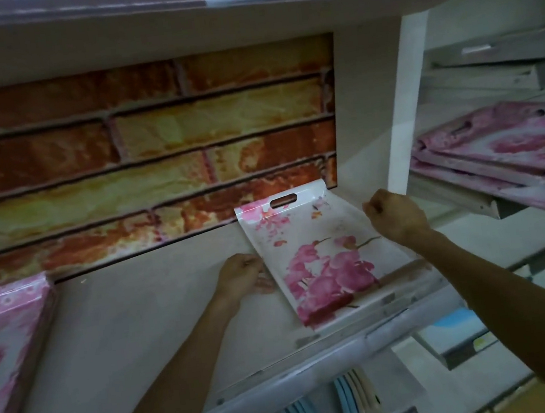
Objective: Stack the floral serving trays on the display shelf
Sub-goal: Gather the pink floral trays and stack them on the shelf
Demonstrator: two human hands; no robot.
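A white serving tray (317, 248) printed with pink flowers lies flat at the right end of the display shelf (141, 325), its cut-out handle toward the brick-patterned back wall. My left hand (242, 275) rests at the tray's left rim, fingers curled against the edge. My right hand (397, 215) hovers over the tray's right rim with fingers curled; whether it touches the rim is unclear. A stack of pink floral trays (3, 345) sits at the shelf's far left.
A white upright (400, 115) divides this bay from the right one, where more pink floral trays (505, 157) lie piled on a shelf. Grey boxes (501, 65) sit above them. Below the shelf lip hang pastel items (330, 405) in blue, beige and pink.
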